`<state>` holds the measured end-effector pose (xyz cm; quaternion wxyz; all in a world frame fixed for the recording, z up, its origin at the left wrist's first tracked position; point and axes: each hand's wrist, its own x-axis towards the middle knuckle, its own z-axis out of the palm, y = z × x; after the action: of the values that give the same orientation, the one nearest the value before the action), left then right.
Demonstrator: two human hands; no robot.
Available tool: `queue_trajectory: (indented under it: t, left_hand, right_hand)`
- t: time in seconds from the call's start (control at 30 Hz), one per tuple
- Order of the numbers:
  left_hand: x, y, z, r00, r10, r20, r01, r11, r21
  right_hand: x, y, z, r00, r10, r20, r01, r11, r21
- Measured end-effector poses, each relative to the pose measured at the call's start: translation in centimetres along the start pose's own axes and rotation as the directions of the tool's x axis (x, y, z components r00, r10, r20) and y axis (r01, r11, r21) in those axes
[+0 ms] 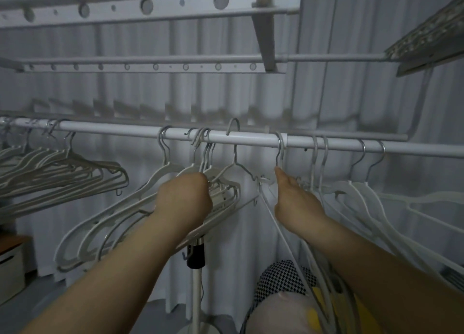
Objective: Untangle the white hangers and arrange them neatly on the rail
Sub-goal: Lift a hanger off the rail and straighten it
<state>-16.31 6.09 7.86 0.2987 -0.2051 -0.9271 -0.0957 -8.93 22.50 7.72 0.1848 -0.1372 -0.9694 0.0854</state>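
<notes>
Left hand clamped round bunched white hangers at necks. Right hand reaching in, forefinger touching hook, rest of grip can't tell. Tbh hold bunch steady, lift one hook clear at a time, then space along rail.

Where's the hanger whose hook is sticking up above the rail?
In the head view, the raised hook sits mid-rail, between the left hand and right hand.

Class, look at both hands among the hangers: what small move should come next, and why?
Probably lift the raised hook back onto the rail: it sticks up above the rail, unhooked, while the left hand grips that bunch and the right hand reaches beside it.
</notes>
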Motion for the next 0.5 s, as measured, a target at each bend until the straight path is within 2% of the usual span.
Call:
queue_trajectory:
  t: [0.2, 0.33, 0.5]
  left_hand:
    - [2.7, 2.4, -0.4, 0.992, 0.008, 0.129, 0.005, 0.995, -0.100]
    - [2.5, 2.8, 0.8, 0.989, 0.003, 0.150, 0.021, 0.987, -0.157]
    - [-0.8, 1.9, 1.5, 0.977, -0.091, 0.191, 0.146, 0.943, -0.298]
  right_hand:
    - [-0.5, 0.9, -0.7, 1.000, 0.005, 0.007, -0.005, 1.000, -0.016]
    - [-0.9, 1.6, -1.2, 1.000, -0.023, 0.018, 0.024, 0.999, -0.032]
    - [-1.1, 2.6, -1.5, 0.998, -0.063, 0.009, 0.063, 0.998, -0.009]
